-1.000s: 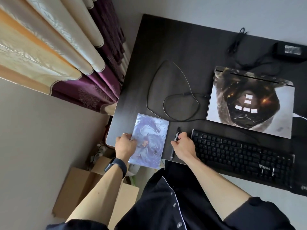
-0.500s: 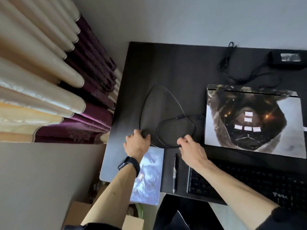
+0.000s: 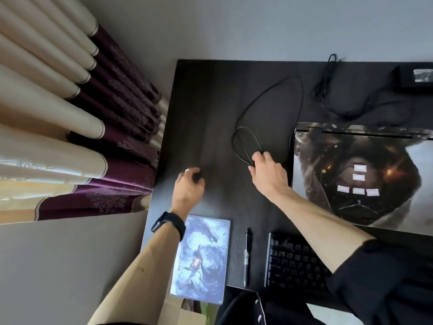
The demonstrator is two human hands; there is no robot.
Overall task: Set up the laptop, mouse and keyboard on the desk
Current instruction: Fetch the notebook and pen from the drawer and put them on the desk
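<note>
evidently both arms reach forward: right hand (image 3: 268, 174) pinches cable (image 3: 245, 158), left hand (image 3: 189, 187) curled, grip unclear.

My left hand (image 3: 188, 188) came off the printed pad (image 3: 201, 252) at the lower middle of the frame, went up to the cable (image 3: 234, 139), then let it go and ended over bare desk (image 3: 210, 102) left of it, fingers loosely curled and blurred. My right hand (image 3: 267, 174) left the pen (image 3: 248, 249), reached up and pinched the cable. Its wide inner loop shrank to a narrow one just above my fingers, and the outer loop stretched tall towards the upper middle.
</note>
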